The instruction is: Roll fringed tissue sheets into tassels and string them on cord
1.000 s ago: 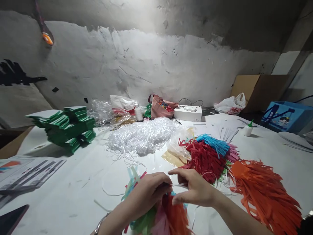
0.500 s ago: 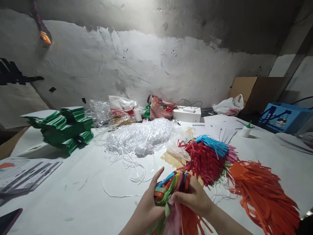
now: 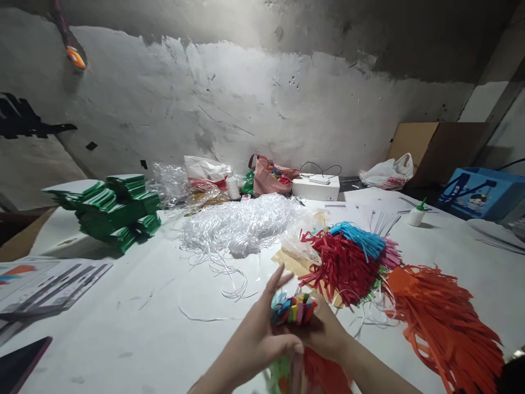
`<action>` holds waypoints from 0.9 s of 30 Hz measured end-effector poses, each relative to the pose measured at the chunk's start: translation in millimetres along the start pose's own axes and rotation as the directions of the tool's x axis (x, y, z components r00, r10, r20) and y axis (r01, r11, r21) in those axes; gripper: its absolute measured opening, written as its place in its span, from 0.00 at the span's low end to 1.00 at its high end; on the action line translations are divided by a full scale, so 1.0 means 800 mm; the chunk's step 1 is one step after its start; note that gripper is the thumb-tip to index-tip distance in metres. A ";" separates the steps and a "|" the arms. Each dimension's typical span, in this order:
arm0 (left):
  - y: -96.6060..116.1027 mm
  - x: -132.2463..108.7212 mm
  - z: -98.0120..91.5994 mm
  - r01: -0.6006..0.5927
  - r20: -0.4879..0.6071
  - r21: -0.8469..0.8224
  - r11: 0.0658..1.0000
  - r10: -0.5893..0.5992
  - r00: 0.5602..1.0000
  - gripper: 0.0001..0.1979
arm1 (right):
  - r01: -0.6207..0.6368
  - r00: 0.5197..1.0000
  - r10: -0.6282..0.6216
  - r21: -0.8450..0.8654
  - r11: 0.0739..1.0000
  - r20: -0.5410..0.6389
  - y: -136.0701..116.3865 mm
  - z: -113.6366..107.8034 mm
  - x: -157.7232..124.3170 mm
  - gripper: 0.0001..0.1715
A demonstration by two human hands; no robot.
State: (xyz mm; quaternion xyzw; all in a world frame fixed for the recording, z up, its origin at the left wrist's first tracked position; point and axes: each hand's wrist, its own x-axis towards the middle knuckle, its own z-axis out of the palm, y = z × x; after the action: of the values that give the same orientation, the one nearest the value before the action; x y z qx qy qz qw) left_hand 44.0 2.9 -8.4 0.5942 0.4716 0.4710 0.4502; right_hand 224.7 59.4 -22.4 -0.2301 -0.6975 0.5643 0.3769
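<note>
A bundle of multicoloured paper strips stands upright between my two hands at the bottom centre. My right hand is wrapped round the bundle just under its folded top. My left hand lies against the bundle's left side, thumb closed low on it and fingers stretched upward. Green, pink and orange strip tails hang below the hands. A pile of white string lies farther back on the white table.
Red, blue and orange paper fringe heaps lie to the right. Stacked green cards sit at the left, printed sheets at the near left. A glue bottle, white box and bags line the back.
The strip bundle has been gathered from loose, spread strips into a tight upright bunch. My hands have closed in round it, and my left fingers have stretched upward.
</note>
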 end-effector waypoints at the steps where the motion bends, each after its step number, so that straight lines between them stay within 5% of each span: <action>1: -0.007 0.005 0.016 0.024 0.010 -0.133 0.991 -0.022 1.000 0.59 | -0.011 1.000 0.010 0.074 0.997 0.002 -0.002 0.003 0.000 0.14; 5: -0.044 0.009 0.072 0.020 -0.067 -0.589 0.808 -0.073 0.995 0.66 | -0.047 0.993 0.070 0.223 0.974 -0.097 -0.007 0.008 -0.003 0.12; 8: -0.061 -0.001 0.093 -0.036 -0.153 -0.708 0.705 -0.103 0.983 0.63 | -0.046 0.981 0.072 0.143 0.989 -0.182 -0.008 0.008 -0.003 0.12; 14: -0.069 -0.019 0.110 0.019 -0.189 -0.740 0.672 -0.235 0.953 0.45 | 0.007 0.970 -0.006 0.006 1.000 -0.242 -0.015 0.022 0.008 0.11; 22: -0.068 -0.023 0.094 0.174 -0.280 -0.415 0.893 -0.307 0.910 0.20 | -0.098 0.968 0.121 0.112 0.989 -0.219 -0.009 0.031 0.014 0.17; 27: -0.061 -0.020 0.087 0.207 -0.186 -0.433 0.877 -0.313 0.931 0.26 | -0.129 0.956 0.166 0.162 0.978 -0.240 -0.007 0.026 0.017 0.19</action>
State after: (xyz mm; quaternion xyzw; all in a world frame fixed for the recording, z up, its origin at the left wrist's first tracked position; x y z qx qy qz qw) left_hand 104.1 -12.1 -68.8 0.3537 0.4924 0.5646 0.5601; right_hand 200.7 55.6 -14.8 -0.3237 -0.5818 0.6062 0.4350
